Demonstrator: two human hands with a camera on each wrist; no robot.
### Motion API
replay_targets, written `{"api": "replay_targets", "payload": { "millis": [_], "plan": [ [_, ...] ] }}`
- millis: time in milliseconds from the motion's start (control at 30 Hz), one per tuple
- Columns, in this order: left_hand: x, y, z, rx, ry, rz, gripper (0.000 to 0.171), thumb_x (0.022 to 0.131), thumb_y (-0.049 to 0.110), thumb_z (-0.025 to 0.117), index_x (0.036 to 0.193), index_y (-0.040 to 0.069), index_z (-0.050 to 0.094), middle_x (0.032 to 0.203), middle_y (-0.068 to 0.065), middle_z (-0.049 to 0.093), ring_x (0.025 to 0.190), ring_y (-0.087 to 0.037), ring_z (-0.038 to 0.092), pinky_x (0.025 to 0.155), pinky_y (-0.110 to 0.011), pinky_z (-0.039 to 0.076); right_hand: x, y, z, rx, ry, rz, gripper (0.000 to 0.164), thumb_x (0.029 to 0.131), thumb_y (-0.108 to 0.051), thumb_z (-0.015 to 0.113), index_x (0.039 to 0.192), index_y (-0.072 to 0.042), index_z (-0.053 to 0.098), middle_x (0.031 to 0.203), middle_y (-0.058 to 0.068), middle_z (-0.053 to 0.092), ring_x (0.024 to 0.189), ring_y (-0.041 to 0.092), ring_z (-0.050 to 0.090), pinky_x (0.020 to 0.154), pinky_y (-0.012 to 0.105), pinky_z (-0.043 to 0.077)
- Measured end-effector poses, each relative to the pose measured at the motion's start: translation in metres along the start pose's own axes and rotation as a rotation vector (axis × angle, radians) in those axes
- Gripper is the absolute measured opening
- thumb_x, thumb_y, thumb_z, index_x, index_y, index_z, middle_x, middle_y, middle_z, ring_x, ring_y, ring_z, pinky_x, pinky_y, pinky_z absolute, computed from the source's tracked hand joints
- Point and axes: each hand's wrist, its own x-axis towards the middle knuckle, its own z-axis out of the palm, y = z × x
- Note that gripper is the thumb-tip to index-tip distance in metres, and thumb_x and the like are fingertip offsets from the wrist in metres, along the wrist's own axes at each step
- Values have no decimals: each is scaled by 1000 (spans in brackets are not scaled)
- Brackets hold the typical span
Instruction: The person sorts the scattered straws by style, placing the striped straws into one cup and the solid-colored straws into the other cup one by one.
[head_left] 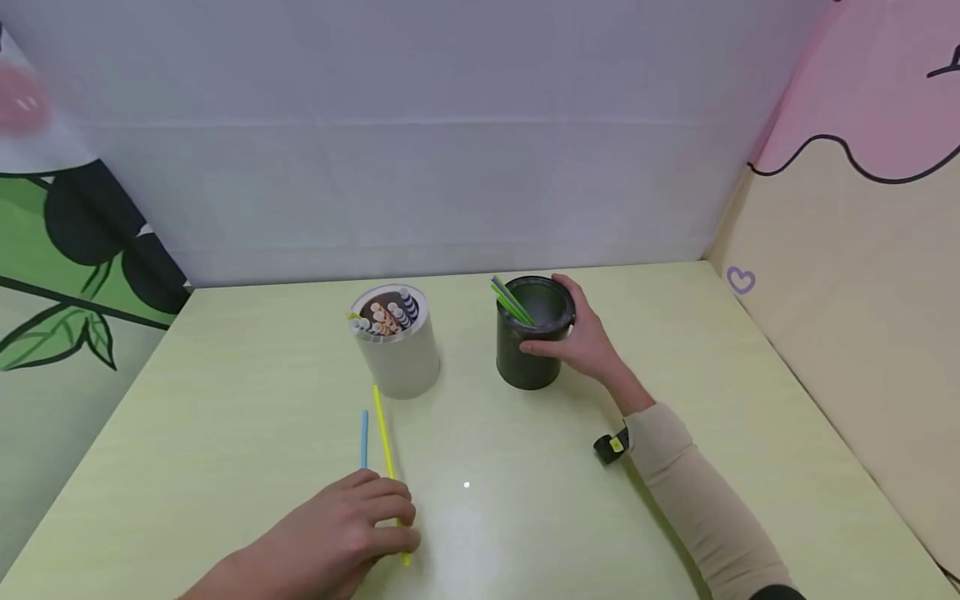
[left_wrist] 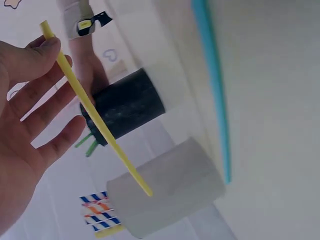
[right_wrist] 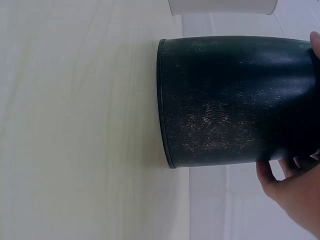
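Observation:
My left hand point(head_left: 360, 525) pinches a thin yellow straw point(left_wrist: 95, 112) near one end, between thumb and index finger; the other fingers spread away from it in the left wrist view. Beside it, a blue straw point(head_left: 364, 440) lies on the table, partly hidden behind the hand in the head view. With thumb and fingers round its upper part, my right hand point(head_left: 590, 337) grips a black cup point(head_left: 525, 360), which stands upright. A few green and purple straws point(head_left: 512, 302) lean inside that cup against its left rim.
To the left of the black cup stands a white cup point(head_left: 405, 362) holding several striped straws point(head_left: 381, 317). A pale table point(head_left: 247, 400) bears everything. Behind it hangs a grey-white cloth point(head_left: 450, 183), and a printed panel point(head_left: 847, 292) borders the right side.

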Motion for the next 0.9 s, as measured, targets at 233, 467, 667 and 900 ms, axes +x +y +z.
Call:
{"api": "replay_targets", "payload": {
  "millis": [233, 467, 667, 900],
  "plan": [
    [20, 4, -24, 2, 56, 24, 36, 99, 9, 29, 96, 19, 64, 96, 11, 62, 93, -10, 57, 80, -25, 43, -4, -12, -1, 9, -13, 21, 105, 68, -15, 88, 150, -14, 22, 143, 12, 40, 128, 31, 42, 106, 52, 33],
    [32, 6, -39, 6, 63, 29, 38, 98, 7, 27, 100, 18, 63, 99, 10, 63, 98, -11, 58, 80, -26, 45, -12, -41, -3, 2, -33, 34, 100, 71, -8, 83, 149, -4, 21, 144, 19, 38, 129, 36, 40, 107, 52, 32],
    [43, 4, -45, 48, 180, 114, 32, 95, 2, 33, 94, 15, 63, 99, 4, 65, 98, -16, 61, 76, -28, 49, -9, -32, -2, 4, -36, 40, 102, 71, -7, 84, 150, -5, 20, 145, 19, 37, 130, 36, 39, 107, 53, 32],
    [57, -6, -51, 37, 345, 223, 24, 94, 0, 42, 86, 9, 63, 95, -6, 69, 92, -22, 67, 69, -29, 55, -1, -5, 0, 12, -17, 23, 106, 67, -16, 88, 150, -17, 22, 144, 10, 39, 129, 30, 41, 107, 51, 33]
  ]
}}
